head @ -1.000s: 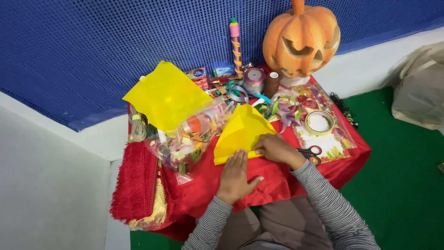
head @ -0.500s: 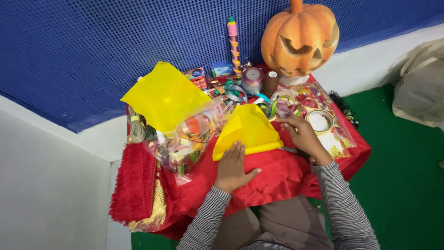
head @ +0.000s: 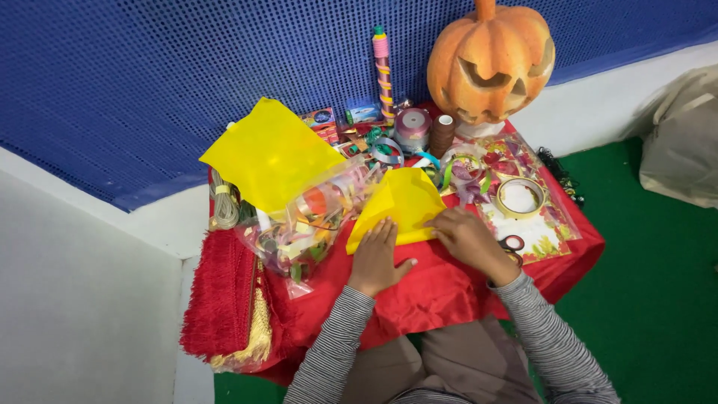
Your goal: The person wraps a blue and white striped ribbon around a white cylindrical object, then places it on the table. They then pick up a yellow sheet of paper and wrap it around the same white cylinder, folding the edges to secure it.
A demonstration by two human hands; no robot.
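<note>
Both hands, left (head: 376, 258) and right (head: 467, 238), flat and apart on the folded yellow paper (head: 402, 203) (red cloth (head: 441, 288) beneath)

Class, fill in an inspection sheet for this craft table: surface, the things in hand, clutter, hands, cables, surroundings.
Surface: small table under a red cloth, crowded at the back.
Things in hand: folded yellow paper, lying flat on the cloth.
Clutter: clear bag of craft bits, second yellow sheet, ribbon spools, tape roll, scissors, carved pumpkin.
Hands: left hand flat on the paper's lower edge; right hand pressing its right corner.
Cables: nothing seen.
Surroundings: blue dotted wall, green floor, pale bag.
</note>
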